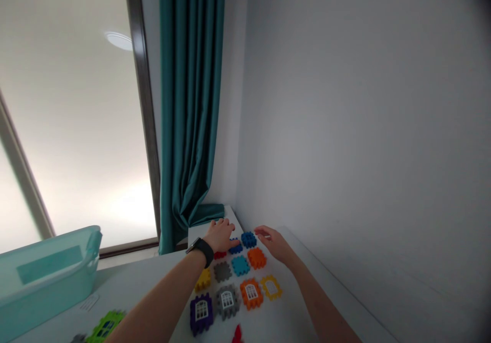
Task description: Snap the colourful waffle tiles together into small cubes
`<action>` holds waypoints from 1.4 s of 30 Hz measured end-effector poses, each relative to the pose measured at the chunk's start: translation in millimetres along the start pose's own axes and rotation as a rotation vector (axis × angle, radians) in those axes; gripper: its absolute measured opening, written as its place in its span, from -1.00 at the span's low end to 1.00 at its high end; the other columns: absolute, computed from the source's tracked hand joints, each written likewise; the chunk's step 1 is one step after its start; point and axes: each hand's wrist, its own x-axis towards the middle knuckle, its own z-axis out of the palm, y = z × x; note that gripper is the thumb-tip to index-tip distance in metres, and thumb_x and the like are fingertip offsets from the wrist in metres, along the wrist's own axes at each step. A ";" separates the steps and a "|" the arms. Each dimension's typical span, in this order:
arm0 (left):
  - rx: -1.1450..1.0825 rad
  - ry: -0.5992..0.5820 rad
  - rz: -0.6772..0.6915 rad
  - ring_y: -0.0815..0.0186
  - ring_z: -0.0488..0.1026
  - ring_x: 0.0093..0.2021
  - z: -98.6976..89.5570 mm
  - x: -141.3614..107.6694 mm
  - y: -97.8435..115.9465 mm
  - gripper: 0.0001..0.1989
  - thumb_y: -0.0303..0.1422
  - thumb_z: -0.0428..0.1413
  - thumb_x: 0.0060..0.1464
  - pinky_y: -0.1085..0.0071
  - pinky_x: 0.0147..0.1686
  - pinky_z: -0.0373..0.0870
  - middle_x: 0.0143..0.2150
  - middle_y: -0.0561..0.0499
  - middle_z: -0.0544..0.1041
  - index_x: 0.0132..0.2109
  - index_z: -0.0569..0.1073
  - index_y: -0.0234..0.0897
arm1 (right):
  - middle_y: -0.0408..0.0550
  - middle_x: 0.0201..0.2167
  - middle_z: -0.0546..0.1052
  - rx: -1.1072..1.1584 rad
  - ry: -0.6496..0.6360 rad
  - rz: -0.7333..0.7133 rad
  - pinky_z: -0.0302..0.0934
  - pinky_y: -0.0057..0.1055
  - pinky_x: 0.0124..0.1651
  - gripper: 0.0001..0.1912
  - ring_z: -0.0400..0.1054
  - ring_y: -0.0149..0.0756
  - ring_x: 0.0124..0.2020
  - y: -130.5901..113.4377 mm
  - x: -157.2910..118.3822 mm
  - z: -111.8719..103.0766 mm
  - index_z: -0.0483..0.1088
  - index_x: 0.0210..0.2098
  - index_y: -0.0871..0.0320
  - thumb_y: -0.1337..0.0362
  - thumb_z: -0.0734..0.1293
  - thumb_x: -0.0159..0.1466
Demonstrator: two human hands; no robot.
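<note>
Nearest us, 6 o'clock from light-blue notched tile [240, 265]: red piece [237, 335]. Purple window tile [201, 312] at 7, orange window tile [251, 293] at 5. Our right hand [275, 244] at 2: fingers loosely parted, just beside dark-blue tile [249, 239] at 12–1. Our left hand [219, 236] at 11: fingers spread, thumb over blue tile [236, 249], contact unclear. Best we nudge tiles by edges, lightly, wrists high.

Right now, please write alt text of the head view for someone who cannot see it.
A left hand with a dark wristwatch and a right hand are at the far end of rows of colourful toothed tiles on a pale table. A turquoise tub stands at left, a teal curtain behind.
</note>
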 end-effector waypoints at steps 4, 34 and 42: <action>0.012 0.022 -0.022 -0.13 0.33 0.18 -9.9 -18.8 -11.8 -0.57 -0.08 0.06 0.17 -0.01 0.08 0.25 0.10 -0.25 0.47 0.06 0.48 -0.24 | 0.06 -0.07 0.61 0.000 -0.010 -0.017 0.35 -0.20 0.01 -0.66 0.49 -0.14 -0.05 -19.3 -0.6 4.3 0.48 -0.09 0.14 0.19 0.18 0.28; 0.010 0.011 -0.207 0.03 0.54 -0.01 -61.1 -232.1 -139.1 -0.62 -0.11 0.06 0.21 0.20 -0.06 0.40 -0.01 -0.11 0.59 0.08 0.45 -0.18 | 0.03 -0.04 0.57 -0.065 -0.265 -0.278 0.28 -0.17 0.12 -0.70 0.46 -0.15 0.00 -209.0 2.6 128.7 0.49 -0.05 0.12 0.23 0.21 0.33; -0.011 -0.064 -0.146 0.11 0.56 -0.13 -56.1 -290.1 -148.1 -0.62 -0.12 0.12 0.18 0.29 -0.14 0.42 -0.04 -0.07 0.59 0.08 0.46 -0.16 | 0.03 -0.01 0.55 -0.084 -0.401 -0.361 0.26 -0.18 0.12 -0.70 0.42 -0.14 0.02 -241.0 -16.8 172.5 0.47 -0.01 0.10 0.21 0.22 0.35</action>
